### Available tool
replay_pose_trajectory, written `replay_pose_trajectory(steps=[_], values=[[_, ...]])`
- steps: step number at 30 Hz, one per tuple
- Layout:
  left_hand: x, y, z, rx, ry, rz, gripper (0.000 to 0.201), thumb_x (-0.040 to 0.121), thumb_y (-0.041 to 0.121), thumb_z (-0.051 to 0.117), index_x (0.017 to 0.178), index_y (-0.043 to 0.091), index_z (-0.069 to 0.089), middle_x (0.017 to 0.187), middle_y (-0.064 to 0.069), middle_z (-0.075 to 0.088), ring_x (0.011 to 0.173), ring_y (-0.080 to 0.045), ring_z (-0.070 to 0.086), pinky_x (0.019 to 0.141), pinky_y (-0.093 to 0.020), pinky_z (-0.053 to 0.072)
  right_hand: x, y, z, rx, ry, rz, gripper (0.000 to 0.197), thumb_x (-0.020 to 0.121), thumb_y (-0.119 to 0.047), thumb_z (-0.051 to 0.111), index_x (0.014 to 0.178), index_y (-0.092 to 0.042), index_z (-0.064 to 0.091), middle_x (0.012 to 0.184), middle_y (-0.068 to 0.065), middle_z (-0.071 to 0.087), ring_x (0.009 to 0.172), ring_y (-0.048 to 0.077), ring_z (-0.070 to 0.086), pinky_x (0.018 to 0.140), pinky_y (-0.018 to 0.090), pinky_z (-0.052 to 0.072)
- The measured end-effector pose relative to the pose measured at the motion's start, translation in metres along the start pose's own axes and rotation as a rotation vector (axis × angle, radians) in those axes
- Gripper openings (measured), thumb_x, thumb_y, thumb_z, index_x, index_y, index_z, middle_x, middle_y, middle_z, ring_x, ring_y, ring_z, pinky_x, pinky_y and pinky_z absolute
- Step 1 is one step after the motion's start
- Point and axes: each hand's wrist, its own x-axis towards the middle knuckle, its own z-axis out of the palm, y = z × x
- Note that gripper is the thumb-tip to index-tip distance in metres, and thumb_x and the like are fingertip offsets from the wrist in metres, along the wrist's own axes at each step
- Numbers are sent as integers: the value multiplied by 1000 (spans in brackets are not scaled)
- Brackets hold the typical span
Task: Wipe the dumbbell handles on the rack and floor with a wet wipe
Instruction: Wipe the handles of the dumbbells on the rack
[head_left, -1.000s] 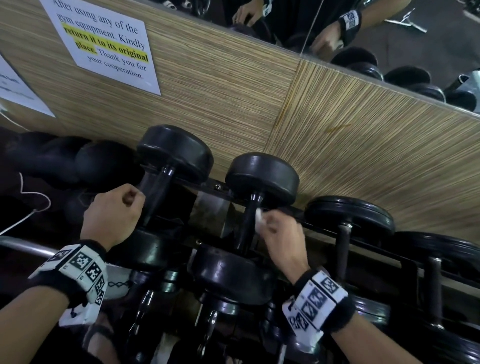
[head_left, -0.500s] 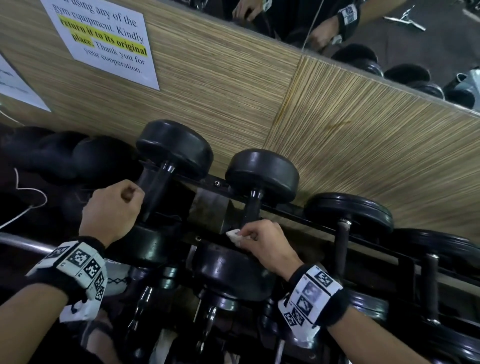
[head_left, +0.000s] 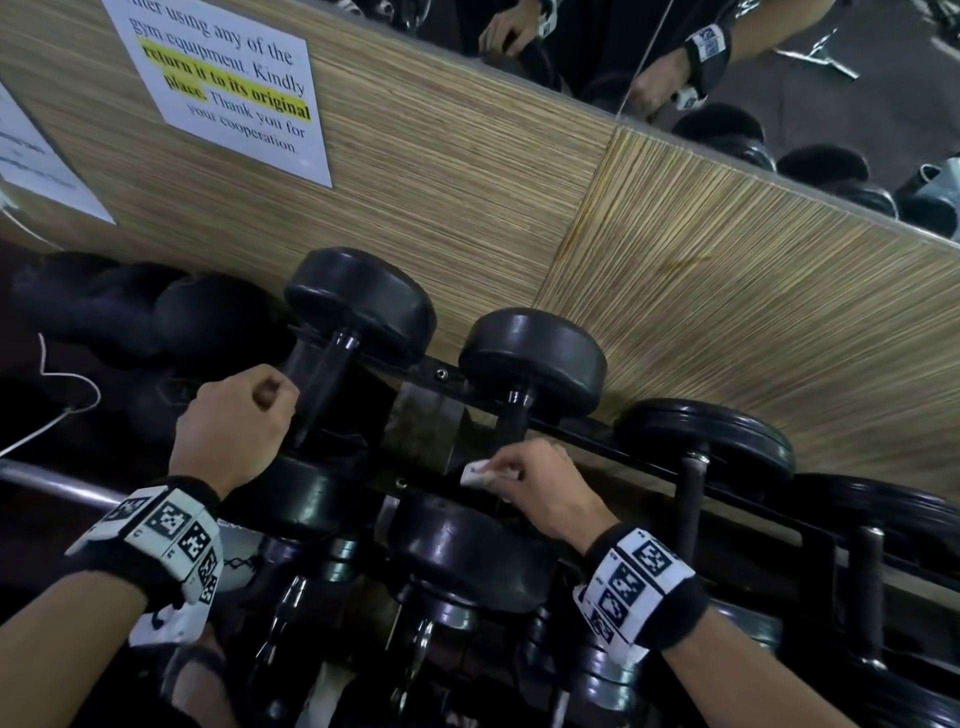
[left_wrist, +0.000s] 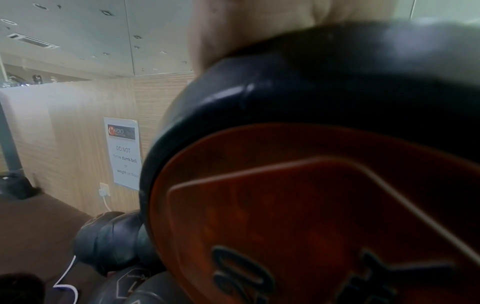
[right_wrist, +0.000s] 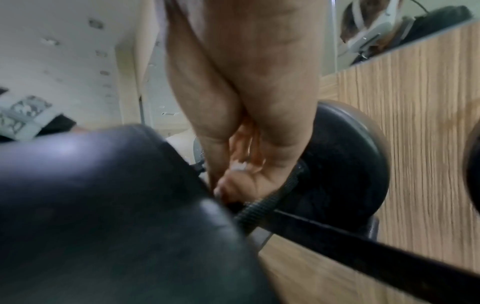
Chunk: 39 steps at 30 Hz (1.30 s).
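Note:
Black dumbbells lie on a rack. My right hand (head_left: 540, 488) pinches a white wet wipe (head_left: 480, 474) round the lower end of the second dumbbell's handle (head_left: 511, 421), just above its near head (head_left: 467, 556). In the right wrist view the fingers (right_wrist: 233, 185) press the wipe (right_wrist: 240, 167) onto the knurled handle (right_wrist: 265, 203). My left hand (head_left: 239, 415) is a fist beside the left dumbbell's handle (head_left: 317, 389), which shows whole to its right; nothing is seen in the fist. The left wrist view is filled by a dumbbell head (left_wrist: 311, 92) with an orange end cap.
A wood-panel wall (head_left: 727, 312) with a paper notice (head_left: 223, 88) rises right behind the rack, a mirror above it. More dumbbells (head_left: 706, 447) continue to the right and on the lower tier. Dark balls (head_left: 156, 312) and a white cable (head_left: 67, 395) lie at the left.
My right hand has slid the wipe down the second dumbbell's handle, from near the far head to the near head. The left fist has stayed put.

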Motion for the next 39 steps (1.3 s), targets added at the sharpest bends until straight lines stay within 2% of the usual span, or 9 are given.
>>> replay_pose_trajectory(steps=[2, 7, 14, 21, 25, 28, 32, 35, 39], values=[[-1, 0, 0, 3, 2, 9, 15, 93, 35, 56, 81, 33, 64, 75, 13, 70, 78, -17, 64, 79, -44, 53, -3, -4, 2, 17, -57, 7, 19, 93, -34, 70, 105, -20, 77, 88, -9, 69, 85, 0, 64, 71, 12, 41], [-2, 1, 0, 7, 8, 16, 15, 93, 34, 57, 80, 33, 64, 74, 13, 69, 77, -16, 65, 79, -44, 53, 30, 1, -18, 176, 427, 27, 21, 96, -31, 68, 96, -12, 78, 93, -2, 76, 86, 6, 68, 79, 25, 54], [-5, -2, 1, -38, 28, 29, 14, 92, 33, 58, 80, 38, 63, 75, 15, 70, 79, -18, 66, 80, -47, 55, 4, -6, 12, -52, -102, 31, 21, 94, -36, 67, 103, -18, 76, 102, 6, 73, 97, 19, 68, 85, 30, 53], [-3, -4, 3, -21, 45, 24, 16, 93, 31, 57, 78, 35, 64, 71, 16, 69, 80, -19, 65, 81, -46, 54, 32, -12, -18, -97, 255, 9, 17, 97, -25, 62, 97, -13, 75, 93, 9, 73, 93, 29, 68, 82, 38, 53], [-11, 3, 2, -14, 70, 54, 14, 95, 29, 56, 85, 32, 64, 75, 14, 69, 80, -22, 66, 75, -42, 53, 11, -5, -2, 68, 9, 52, 13, 94, -31, 69, 90, -21, 75, 75, -4, 66, 65, 5, 60, 62, 20, 46], [-26, 14, 17, 61, 148, 314, 18, 92, 31, 52, 100, 25, 67, 87, 3, 71, 83, -28, 68, 75, -43, 53, 1, 2, 9, 79, -97, 43, 15, 93, -30, 70, 90, -18, 77, 77, 0, 70, 70, 5, 60, 60, 15, 44], [-51, 48, 66, -183, -377, 543, 38, 92, 26, 64, 130, 24, 59, 125, 8, 63, 115, -7, 58, 104, -30, 44, -5, 5, 11, 414, -65, 66, 9, 93, -15, 69, 97, -10, 75, 76, 4, 70, 68, 7, 59, 67, 23, 45], [-51, 71, 90, -334, -773, 518, 31, 92, 23, 69, 122, 24, 65, 117, 9, 68, 111, -3, 61, 99, -22, 45, -23, 7, 16, 717, 16, 50, 11, 95, -12, 67, 106, -9, 68, 80, 4, 70, 72, 9, 61, 68, 20, 47], [-32, 80, 101, -260, -638, 480, 19, 88, 30, 72, 80, 13, 65, 79, -4, 67, 74, -8, 58, 75, -35, 45, -42, 9, 35, 901, 401, 147, 8, 99, -16, 62, 104, -10, 64, 76, 6, 72, 68, 7, 62, 66, 18, 49]])
